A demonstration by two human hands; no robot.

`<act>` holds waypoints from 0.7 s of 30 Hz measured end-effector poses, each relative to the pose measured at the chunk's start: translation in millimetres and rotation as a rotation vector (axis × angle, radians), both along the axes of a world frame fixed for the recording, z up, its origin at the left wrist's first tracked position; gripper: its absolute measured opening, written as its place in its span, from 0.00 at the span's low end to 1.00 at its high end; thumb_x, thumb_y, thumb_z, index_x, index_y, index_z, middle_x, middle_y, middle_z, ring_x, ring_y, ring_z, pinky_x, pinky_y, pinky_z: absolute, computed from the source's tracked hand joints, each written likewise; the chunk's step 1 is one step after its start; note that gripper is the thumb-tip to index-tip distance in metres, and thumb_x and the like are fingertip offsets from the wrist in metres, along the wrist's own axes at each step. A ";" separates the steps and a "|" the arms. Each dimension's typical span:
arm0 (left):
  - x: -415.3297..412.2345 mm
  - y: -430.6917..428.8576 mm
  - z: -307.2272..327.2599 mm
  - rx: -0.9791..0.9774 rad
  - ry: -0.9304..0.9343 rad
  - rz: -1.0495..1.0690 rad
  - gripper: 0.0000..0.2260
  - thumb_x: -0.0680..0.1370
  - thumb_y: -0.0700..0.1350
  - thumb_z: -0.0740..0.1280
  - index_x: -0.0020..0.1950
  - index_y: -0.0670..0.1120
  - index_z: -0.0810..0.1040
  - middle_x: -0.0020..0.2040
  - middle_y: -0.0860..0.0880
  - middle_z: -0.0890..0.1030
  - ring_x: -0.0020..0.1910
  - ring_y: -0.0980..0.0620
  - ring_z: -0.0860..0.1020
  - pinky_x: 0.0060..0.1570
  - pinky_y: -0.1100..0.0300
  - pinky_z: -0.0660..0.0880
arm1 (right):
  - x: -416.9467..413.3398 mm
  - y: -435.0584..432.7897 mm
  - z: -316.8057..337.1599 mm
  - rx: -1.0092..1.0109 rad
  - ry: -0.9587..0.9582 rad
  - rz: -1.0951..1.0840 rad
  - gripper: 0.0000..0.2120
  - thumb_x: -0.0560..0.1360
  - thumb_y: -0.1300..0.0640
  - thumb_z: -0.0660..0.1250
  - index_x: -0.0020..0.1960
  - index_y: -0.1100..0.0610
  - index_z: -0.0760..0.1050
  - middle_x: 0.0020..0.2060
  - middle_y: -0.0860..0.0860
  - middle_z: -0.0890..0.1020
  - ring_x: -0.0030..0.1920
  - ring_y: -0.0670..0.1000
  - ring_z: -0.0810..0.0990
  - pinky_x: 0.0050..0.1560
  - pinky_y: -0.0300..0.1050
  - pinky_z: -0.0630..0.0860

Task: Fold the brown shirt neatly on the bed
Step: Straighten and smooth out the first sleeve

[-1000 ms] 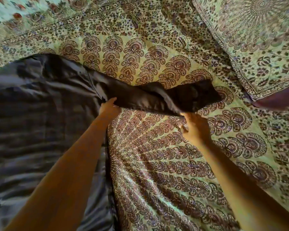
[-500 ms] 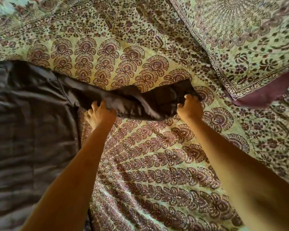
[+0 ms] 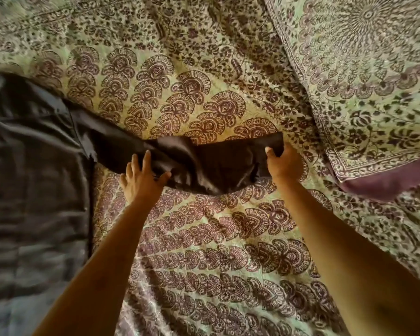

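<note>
Hands (image 3: pixel 141 183) (image 3: pixel 285 163) on shirt sleeve (image 3: pixel 204 163); R fingertips hidden.

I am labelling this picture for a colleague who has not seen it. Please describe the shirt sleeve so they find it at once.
On the patterned sheet, the dark shirt lies at the left. Its sleeve stretches right from the shirt, the left hand near its middle, the right hand gripping its end. It is the only plain dark strip on the print.

The bed (image 3: pixel 204 238), printed all over in green and maroon paisley, carries the brown shirt (image 3: pixel 34 166) along its left side and a matching pillow (image 3: pixel 374 81) at upper right.
</note>
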State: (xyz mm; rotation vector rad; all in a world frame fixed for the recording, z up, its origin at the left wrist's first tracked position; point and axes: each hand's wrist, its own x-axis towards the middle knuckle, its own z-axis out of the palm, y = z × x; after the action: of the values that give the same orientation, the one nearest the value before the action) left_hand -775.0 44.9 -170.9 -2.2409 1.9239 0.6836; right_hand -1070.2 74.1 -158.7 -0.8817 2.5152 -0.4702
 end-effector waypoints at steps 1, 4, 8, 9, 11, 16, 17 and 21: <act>-0.5 0.7 0.0 -0.010 0.002 -0.001 0.34 0.76 0.60 0.61 0.77 0.52 0.51 0.77 0.42 0.51 0.75 0.42 0.52 0.72 0.42 0.50 | -6.6 -0.3 2.7 -0.042 0.057 -0.063 0.17 0.76 0.49 0.63 0.57 0.62 0.72 0.54 0.59 0.79 0.54 0.59 0.77 0.45 0.46 0.68; -7.8 -0.4 2.2 -0.068 -0.006 -0.018 0.31 0.78 0.60 0.58 0.77 0.52 0.51 0.78 0.43 0.50 0.76 0.43 0.50 0.73 0.42 0.47 | -33.3 1.8 12.4 -0.077 0.214 -0.222 0.18 0.78 0.48 0.60 0.58 0.63 0.71 0.56 0.60 0.77 0.56 0.59 0.75 0.49 0.48 0.69; -14.6 -10.9 1.3 -0.051 -0.050 -0.084 0.29 0.79 0.59 0.56 0.77 0.53 0.52 0.78 0.45 0.48 0.76 0.44 0.48 0.73 0.42 0.44 | -57.2 2.6 12.8 -0.088 0.331 -0.109 0.17 0.77 0.49 0.61 0.59 0.62 0.70 0.55 0.61 0.77 0.55 0.61 0.75 0.48 0.51 0.70; -13.8 -13.3 -0.6 -0.036 -0.053 -0.099 0.29 0.79 0.60 0.56 0.77 0.53 0.52 0.78 0.45 0.48 0.76 0.44 0.47 0.73 0.42 0.43 | -58.5 0.3 12.0 -0.095 0.340 -0.088 0.17 0.77 0.50 0.61 0.59 0.62 0.70 0.56 0.61 0.77 0.56 0.62 0.75 0.48 0.52 0.71; -7.5 -17.4 -4.7 -0.017 -0.054 -0.117 0.28 0.79 0.61 0.54 0.76 0.54 0.52 0.78 0.45 0.47 0.76 0.43 0.47 0.73 0.42 0.42 | -57.3 -7.7 10.4 -0.110 0.333 -0.068 0.17 0.77 0.51 0.61 0.61 0.61 0.69 0.58 0.61 0.76 0.57 0.62 0.74 0.49 0.54 0.71; 9.0 -25.8 -5.3 -0.073 -0.047 -0.179 0.24 0.79 0.60 0.54 0.74 0.54 0.61 0.76 0.46 0.57 0.74 0.43 0.57 0.71 0.43 0.50 | -42.0 -16.3 5.1 -0.035 0.417 -0.054 0.23 0.73 0.61 0.62 0.67 0.59 0.64 0.67 0.64 0.67 0.66 0.64 0.65 0.64 0.59 0.64; 12.4 -29.5 -3.5 -0.128 -0.030 -0.170 0.22 0.79 0.58 0.55 0.71 0.53 0.67 0.73 0.46 0.65 0.70 0.43 0.64 0.68 0.44 0.56 | -31.1 -19.0 4.8 -0.042 0.436 0.002 0.23 0.71 0.63 0.62 0.66 0.60 0.64 0.67 0.64 0.66 0.66 0.64 0.64 0.64 0.58 0.63; 34.1 -57.8 7.6 -0.300 0.005 -0.039 0.14 0.78 0.51 0.58 0.54 0.46 0.77 0.54 0.42 0.79 0.56 0.39 0.75 0.56 0.47 0.66 | 31.2 -48.3 -1.3 -0.219 0.320 0.481 0.17 0.69 0.68 0.62 0.57 0.59 0.73 0.54 0.60 0.76 0.56 0.62 0.73 0.57 0.57 0.69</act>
State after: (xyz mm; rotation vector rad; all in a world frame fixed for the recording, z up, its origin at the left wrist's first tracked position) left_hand -740.9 -12.9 -163.3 -2.3578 2.1947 0.4186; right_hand -1038.9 25.8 -160.0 -1.7103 2.4234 -0.4767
